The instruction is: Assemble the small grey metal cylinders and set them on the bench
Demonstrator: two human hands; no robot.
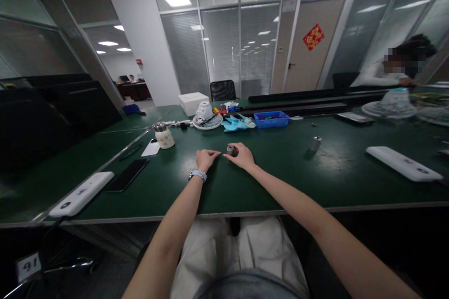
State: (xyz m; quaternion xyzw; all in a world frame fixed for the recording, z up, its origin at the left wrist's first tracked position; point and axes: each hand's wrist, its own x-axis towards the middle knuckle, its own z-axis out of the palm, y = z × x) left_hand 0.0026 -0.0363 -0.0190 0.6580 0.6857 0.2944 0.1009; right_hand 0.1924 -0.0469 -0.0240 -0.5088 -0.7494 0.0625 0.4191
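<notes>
A small grey metal cylinder [230, 150] is upright at the middle of the green table. My right hand [243, 157] curves around it, thumb and fingers closed on its sides. Just to the left, my left hand [206, 159] is pinched, its fingertips pointing toward the cylinder with a small gap between. Whatever that pinch may hold is too small to make out. A watch [198, 175] is on the left wrist. Farther right on the table stands a second metal cylinder [315, 144], apart from both hands.
Behind the hands are light-blue fan blades [235, 124], a white fan part [206, 120], a blue basket [271, 119] and a white box [192, 103]. A cream bottle [164, 137], dark phone [128, 175] and white devices [82, 193] lie left and right. A person [393, 67] sits far right.
</notes>
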